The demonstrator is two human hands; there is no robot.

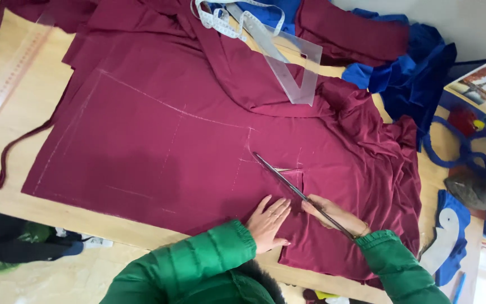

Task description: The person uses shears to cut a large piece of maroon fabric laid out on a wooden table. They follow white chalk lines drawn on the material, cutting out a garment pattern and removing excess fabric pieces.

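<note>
We see a pale wooden table (23,186) under even light, a light wall (479,22) at the upper right, and pale floor (46,278) below the table's edge.

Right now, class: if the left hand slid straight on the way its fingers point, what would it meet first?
The left hand lies flat on the maroon fabric, fingers pointing up and right. It would probably first reach the cut slit and the scissors' blades crossing just ahead.
</note>
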